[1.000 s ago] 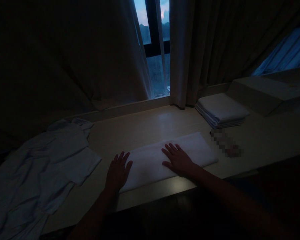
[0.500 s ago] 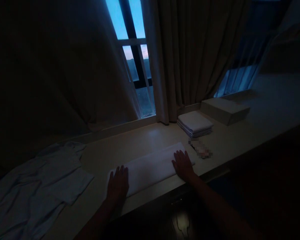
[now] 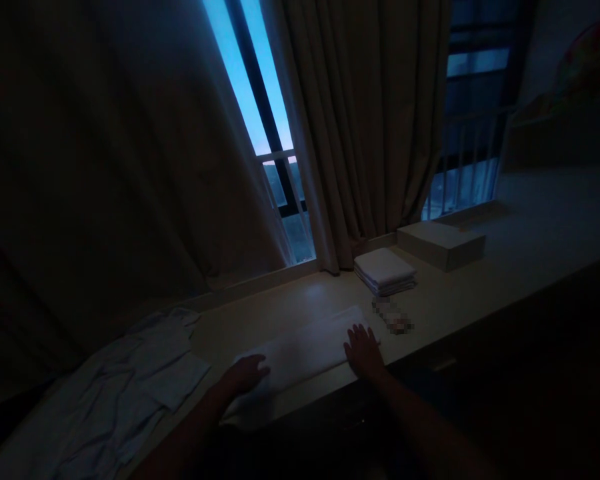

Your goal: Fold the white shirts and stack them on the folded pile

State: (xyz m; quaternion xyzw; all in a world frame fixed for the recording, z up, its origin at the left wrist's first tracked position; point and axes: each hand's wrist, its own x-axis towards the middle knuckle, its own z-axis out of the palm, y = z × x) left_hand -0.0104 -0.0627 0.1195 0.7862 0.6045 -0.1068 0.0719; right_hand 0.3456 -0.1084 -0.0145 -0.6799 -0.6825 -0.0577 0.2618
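At lower centre, white folded rectangular cloth [image 3: 307, 353]; right hand [image 3: 364, 352] spread on right end; left hand [image 3: 246, 375] over left end, cannot tell if pinching. Best: anchor right, align edges.

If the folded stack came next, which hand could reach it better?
The right hand, probably: it is on the end of the cloth nearer the stack. The left hand is at the opposite end.

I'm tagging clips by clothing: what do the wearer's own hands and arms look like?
The left hand and right hand are bare, without gloves. No sleeve shows on the left forearm or right forearm, and no watch or bracelet can be made out. Too dark to tell about rings.
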